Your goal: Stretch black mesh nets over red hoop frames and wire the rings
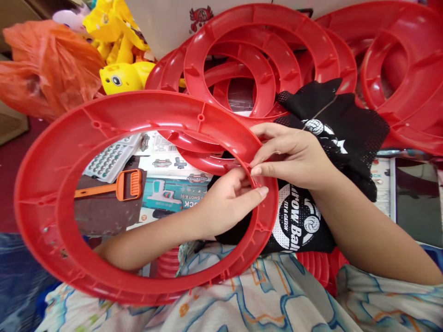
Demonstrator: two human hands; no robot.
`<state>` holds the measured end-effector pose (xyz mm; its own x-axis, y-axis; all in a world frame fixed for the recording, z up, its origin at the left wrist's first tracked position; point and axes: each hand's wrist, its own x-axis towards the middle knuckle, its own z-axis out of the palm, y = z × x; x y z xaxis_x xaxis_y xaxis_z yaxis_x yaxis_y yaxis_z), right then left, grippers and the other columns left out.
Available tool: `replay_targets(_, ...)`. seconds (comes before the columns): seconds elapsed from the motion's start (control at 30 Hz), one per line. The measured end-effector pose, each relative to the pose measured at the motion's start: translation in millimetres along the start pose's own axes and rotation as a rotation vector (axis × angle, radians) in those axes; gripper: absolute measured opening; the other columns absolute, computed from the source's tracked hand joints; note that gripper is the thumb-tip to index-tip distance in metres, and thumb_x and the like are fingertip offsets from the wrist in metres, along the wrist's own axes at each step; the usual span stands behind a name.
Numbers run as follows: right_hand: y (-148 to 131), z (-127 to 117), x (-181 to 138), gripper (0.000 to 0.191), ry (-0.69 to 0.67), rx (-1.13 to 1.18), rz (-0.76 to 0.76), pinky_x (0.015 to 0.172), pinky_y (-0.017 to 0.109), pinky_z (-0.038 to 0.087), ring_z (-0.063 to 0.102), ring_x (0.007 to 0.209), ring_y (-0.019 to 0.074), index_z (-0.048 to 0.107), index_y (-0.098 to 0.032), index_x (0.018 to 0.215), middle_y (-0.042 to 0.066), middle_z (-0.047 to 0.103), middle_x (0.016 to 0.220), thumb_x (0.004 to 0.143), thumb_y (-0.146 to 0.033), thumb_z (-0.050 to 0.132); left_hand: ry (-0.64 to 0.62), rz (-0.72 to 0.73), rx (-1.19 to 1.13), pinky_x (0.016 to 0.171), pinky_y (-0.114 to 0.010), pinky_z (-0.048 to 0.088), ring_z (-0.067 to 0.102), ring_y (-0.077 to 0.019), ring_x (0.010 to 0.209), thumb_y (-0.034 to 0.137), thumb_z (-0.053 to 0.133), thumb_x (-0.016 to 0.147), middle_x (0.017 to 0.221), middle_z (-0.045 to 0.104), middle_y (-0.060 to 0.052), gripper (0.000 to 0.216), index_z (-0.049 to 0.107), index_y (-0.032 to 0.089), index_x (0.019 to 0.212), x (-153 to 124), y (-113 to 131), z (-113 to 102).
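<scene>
Red plastic ring (41, 180): held tilted over the patterned clothing (277, 299).
Left hand (230, 200): through the opening, clamped on the inner rim.
Right hand (294, 154): fingertips pinching the same rim, just beside the left.
Ring work: apparently unfinished, both hands being engaged at the rim.
Piled red rings (328, 57): beyond; whether finished, cannot tell.

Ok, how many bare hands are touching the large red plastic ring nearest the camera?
2: the left hand, partly hidden, and the right hand, both at the right side of the ring.
</scene>
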<state>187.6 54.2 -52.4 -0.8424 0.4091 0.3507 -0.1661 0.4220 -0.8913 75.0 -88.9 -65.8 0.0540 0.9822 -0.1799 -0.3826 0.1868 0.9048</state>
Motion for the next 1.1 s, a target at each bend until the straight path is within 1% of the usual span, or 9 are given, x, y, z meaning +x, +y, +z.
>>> replay_targets(0.1,-1,1,-1,0.009,0.011,-0.036,0.015,0.091,0.034,0.053,0.064,0.104,0.0200,0.076,-0.026,0.073,0.002,0.071,0.093,0.073,-0.034,0.080,0.124,0.035,0.058,0.068,-0.023,0.052,0.061,-0.0120,0.078,0.018,0.061,0.081,0.083,0.059,0.000,0.019,0.048,0.019,0.094,4,-3,4)
replay_targets(0.17,-1,1,-1,0.008,0.032,-0.071,-0.005,0.096,0.034,0.052,0.063,0.107,0.0198,0.077,-0.026,0.074,0.002,0.071,0.095,0.072,-0.033,0.081,0.200,0.014,0.178,0.060,-0.022,0.047,0.057,-0.0103,0.069,0.018,0.060,0.081,0.078,0.057,0.002,0.017,0.048,0.020,0.092,8,-3,4)
replay_targets(0.27,0,1,-2,0.010,0.159,-0.026,-0.041,0.098,0.032,0.052,0.064,0.107,0.0174,0.077,-0.025,0.076,0.001,0.065,0.119,0.069,-0.028,0.084,0.251,0.021,0.320,0.054,-0.023,0.040,0.047,-0.0085,0.059,0.017,0.060,0.078,0.071,0.051,0.005,0.017,0.046,0.020,0.088,15,3,5)
replay_targets(0.37,0,0,-2,0.016,0.260,0.089,-0.043,0.099,0.033,0.052,0.064,0.107,0.0171,0.076,-0.025,0.076,0.000,0.058,0.130,0.064,-0.025,0.086,0.199,0.032,0.346,0.056,-0.024,0.041,0.047,-0.0100,0.063,0.015,0.058,0.077,0.072,0.051,0.004,0.018,0.046,0.020,0.088,17,11,7)
replay_targets(0.5,-1,-4,-2,0.014,0.156,0.122,0.007,0.103,0.042,0.050,0.064,0.109,0.0205,0.075,-0.025,0.076,0.001,0.063,0.122,0.069,-0.034,0.083,0.068,0.004,0.337,0.060,-0.025,0.044,0.048,-0.0113,0.068,0.013,0.056,0.078,0.072,0.048,0.003,0.016,0.045,0.020,0.088,12,14,8)
replay_targets(0.67,0,-6,1,0.016,0.041,0.106,-0.045,0.110,0.043,0.045,0.056,0.124,0.0239,0.076,-0.023,0.073,0.002,0.060,0.130,0.071,-0.038,0.082,-0.065,-0.063,0.327,0.060,-0.024,0.043,0.047,-0.0106,0.067,0.011,0.053,0.080,0.074,0.048,0.002,0.012,0.044,0.019,0.083,9,9,5)
replay_targets(0.83,1,-6,1,0.011,0.018,0.070,-0.013,0.114,0.040,0.041,0.046,0.135,0.0247,0.077,-0.025,0.074,-0.001,0.053,0.140,0.071,-0.035,0.082,-0.069,-0.118,0.303,0.057,-0.022,0.043,0.047,-0.0097,0.066,0.011,0.054,0.080,0.077,0.051,0.002,0.015,0.044,0.019,0.087,6,6,6)
replay_targets(0.97,3,-6,1,0.014,0.020,0.033,0.055,0.108,0.040,0.046,0.058,0.122,0.0233,0.077,-0.022,0.071,0.002,0.064,0.124,0.068,-0.034,0.084,-0.100,-0.135,0.243,0.063,-0.022,0.048,0.052,-0.0098,0.071,0.014,0.057,0.083,0.083,0.053,0.001,0.014,0.046,0.018,0.090,2,5,5)
replay_targets(1.1,5,-6,1,0.016,0.035,-0.006,-0.010,0.102,0.037,0.049,0.059,0.117,0.0229,0.076,-0.023,0.070,0.004,0.068,0.110,0.065,-0.035,0.085,-0.175,-0.123,0.087,0.071,-0.023,0.052,0.057,-0.0099,0.079,0.019,0.061,0.086,0.090,0.057,-0.002,0.017,0.049,0.015,0.098,4,2,3)
